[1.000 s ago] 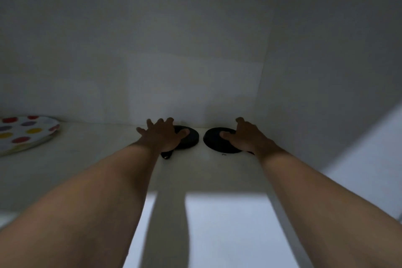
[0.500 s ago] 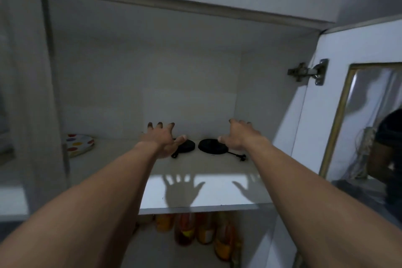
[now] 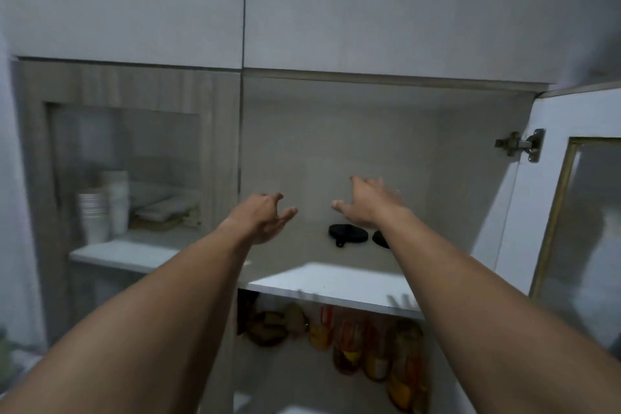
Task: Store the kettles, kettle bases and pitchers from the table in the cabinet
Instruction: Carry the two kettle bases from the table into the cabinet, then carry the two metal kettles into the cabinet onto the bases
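Two round black kettle bases lie side by side at the back of the white cabinet shelf [image 3: 336,282]. The left kettle base [image 3: 347,232] shows fully, with its short cord end in front. My right forearm partly covers the right kettle base [image 3: 379,239]. My left hand [image 3: 265,217] hovers in front of the shelf with relaxed fingers and holds nothing. Raised above the bases, my right hand [image 3: 368,203] is spread and empty. No kettle or pitcher is in view.
The cabinet door [image 3: 571,212] stands open at the right on a metal hinge [image 3: 521,144]. A closed glass door [image 3: 127,171] at the left shows stacked cups [image 3: 97,212] behind it. Jars and bottles [image 3: 369,346] fill the shelf below.
Both hands let go of the kettle bases and drew back out of the cabinet. The view pulled back and now shows the whole cabinet front.
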